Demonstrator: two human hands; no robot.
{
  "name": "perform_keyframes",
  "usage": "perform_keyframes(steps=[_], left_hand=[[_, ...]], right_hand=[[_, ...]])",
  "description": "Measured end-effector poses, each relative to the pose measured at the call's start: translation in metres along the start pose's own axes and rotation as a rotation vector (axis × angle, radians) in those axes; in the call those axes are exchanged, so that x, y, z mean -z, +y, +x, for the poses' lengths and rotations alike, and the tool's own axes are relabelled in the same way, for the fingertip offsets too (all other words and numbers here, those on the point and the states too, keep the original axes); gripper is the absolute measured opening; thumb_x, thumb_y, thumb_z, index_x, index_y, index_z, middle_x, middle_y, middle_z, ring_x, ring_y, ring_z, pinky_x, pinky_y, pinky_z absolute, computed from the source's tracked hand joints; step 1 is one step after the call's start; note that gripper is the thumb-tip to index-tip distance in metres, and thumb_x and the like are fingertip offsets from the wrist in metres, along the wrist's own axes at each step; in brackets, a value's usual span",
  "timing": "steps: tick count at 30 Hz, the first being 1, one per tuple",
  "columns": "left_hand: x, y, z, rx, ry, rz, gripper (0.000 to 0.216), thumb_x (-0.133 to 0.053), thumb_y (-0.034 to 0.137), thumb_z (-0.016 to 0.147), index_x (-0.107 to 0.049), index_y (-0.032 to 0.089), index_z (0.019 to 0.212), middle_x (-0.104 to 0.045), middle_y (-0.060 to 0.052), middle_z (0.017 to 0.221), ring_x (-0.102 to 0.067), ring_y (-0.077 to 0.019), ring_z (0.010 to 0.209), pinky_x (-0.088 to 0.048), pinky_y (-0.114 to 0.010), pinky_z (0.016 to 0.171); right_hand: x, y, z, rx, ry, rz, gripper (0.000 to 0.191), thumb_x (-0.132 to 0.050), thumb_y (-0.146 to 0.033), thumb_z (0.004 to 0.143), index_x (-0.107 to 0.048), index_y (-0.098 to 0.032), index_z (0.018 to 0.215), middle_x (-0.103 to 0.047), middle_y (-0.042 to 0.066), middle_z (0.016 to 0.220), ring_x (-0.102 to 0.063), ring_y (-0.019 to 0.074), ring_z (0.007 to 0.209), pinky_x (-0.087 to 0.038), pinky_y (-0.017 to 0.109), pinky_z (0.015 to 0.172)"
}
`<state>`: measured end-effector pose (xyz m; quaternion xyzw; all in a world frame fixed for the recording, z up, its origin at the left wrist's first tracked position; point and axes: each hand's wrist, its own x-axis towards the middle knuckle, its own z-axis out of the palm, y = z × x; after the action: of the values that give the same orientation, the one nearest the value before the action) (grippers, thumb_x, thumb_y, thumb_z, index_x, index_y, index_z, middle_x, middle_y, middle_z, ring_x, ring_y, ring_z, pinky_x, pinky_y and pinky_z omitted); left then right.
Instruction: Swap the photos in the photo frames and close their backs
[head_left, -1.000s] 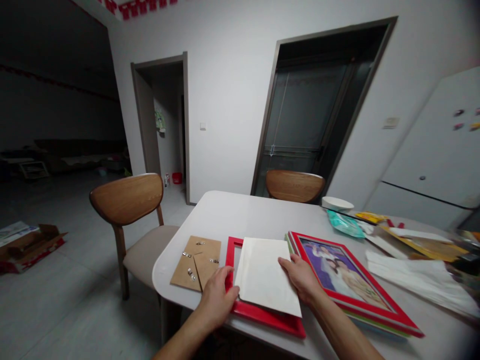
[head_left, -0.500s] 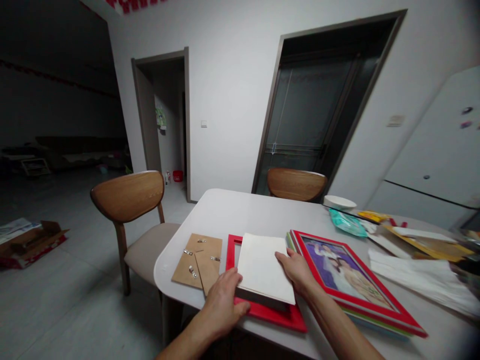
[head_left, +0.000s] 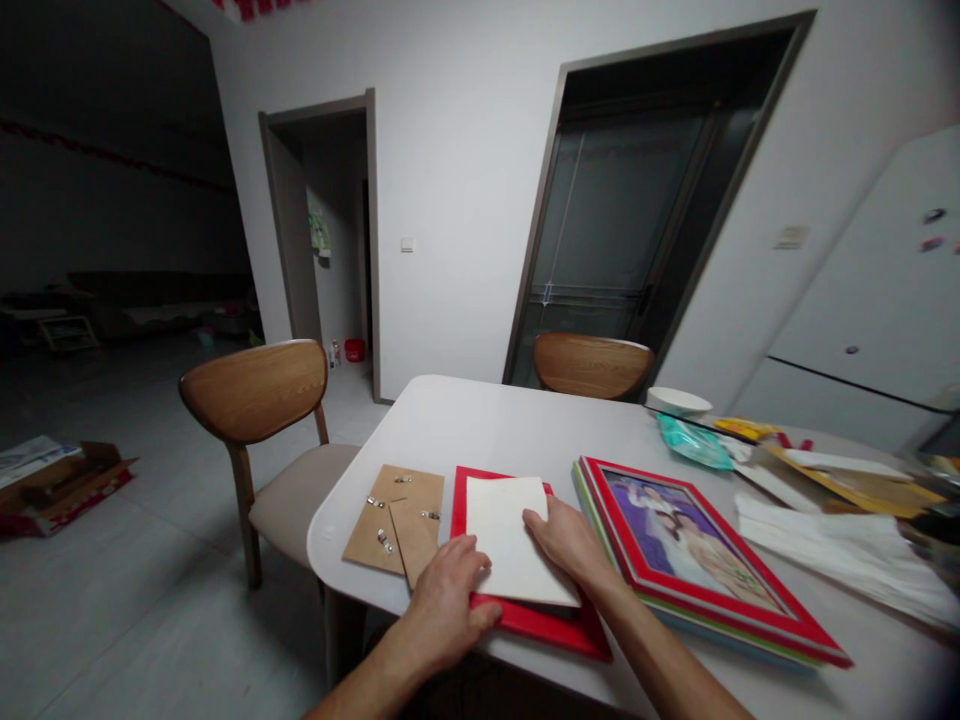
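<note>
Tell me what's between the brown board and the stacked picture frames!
The head view shows a red frame with a white sheet over it, left hand and right hand at its sides.

A matt paper sheet [head_left: 504, 535], a glossy red picture frame [head_left: 525, 622] and a dull fibreboard backing board [head_left: 420, 493] with shiny metal clips [head_left: 385, 541] share a smooth table [head_left: 487, 420]; the chair back [head_left: 255, 390] is grained wood.

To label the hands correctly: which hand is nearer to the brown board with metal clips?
Left. The left hand is just right of the brown board; the right hand is farther, at the right edge of the white sheet.
</note>
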<state>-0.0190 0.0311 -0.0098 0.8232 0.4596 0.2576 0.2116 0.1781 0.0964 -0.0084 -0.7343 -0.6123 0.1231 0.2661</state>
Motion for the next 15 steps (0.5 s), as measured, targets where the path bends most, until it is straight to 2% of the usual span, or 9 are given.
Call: perform_keyframes(steps=[3,7,12,15], left_hand=[[0.000,0.001,0.002,-0.001,0.000,0.030,0.037,-0.061,0.022,0.066,-0.054,0.017,0.101,-0.045,-0.010,0.121,-0.037,-0.0213,0.113,-0.028,-0.032,0.096],[0.004,0.003,0.007,-0.015,-0.012,0.089,0.033,-0.058,0.024,0.068,-0.054,0.018,0.101,-0.047,-0.008,0.118,-0.040,-0.0214,0.109,-0.032,-0.033,0.093],[0.007,0.008,0.008,-0.073,-0.042,0.186,0.015,-0.053,0.028,0.072,-0.058,0.018,0.082,-0.058,-0.004,0.094,-0.044,-0.0210,0.100,-0.034,-0.031,0.090],[0.006,0.010,0.007,-0.074,-0.053,0.223,0.023,-0.054,0.038,0.071,-0.058,0.017,0.082,-0.057,-0.005,0.097,-0.041,-0.0235,0.102,-0.033,-0.034,0.090]], right_hand=[[0.001,0.003,-0.002,0.002,0.017,-0.123,0.036,-0.043,-0.034,0.070,-0.059,-0.007,0.086,-0.062,0.019,0.080,-0.057,0.0251,0.076,-0.037,0.032,0.066],[0.001,0.006,-0.012,0.054,0.043,-0.193,0.037,-0.041,-0.033,0.072,-0.056,-0.010,0.097,-0.059,0.015,0.087,-0.055,0.0219,0.078,-0.036,0.029,0.068],[-0.002,0.008,-0.033,0.213,0.090,-0.315,0.033,-0.043,-0.032,0.073,-0.058,-0.017,0.098,-0.055,0.010,0.091,-0.049,0.0198,0.084,-0.033,0.028,0.074],[-0.003,0.008,-0.040,0.271,0.104,-0.323,0.030,-0.042,-0.032,0.074,-0.059,-0.019,0.095,-0.054,0.009,0.092,-0.047,0.0194,0.085,-0.032,0.028,0.076]])
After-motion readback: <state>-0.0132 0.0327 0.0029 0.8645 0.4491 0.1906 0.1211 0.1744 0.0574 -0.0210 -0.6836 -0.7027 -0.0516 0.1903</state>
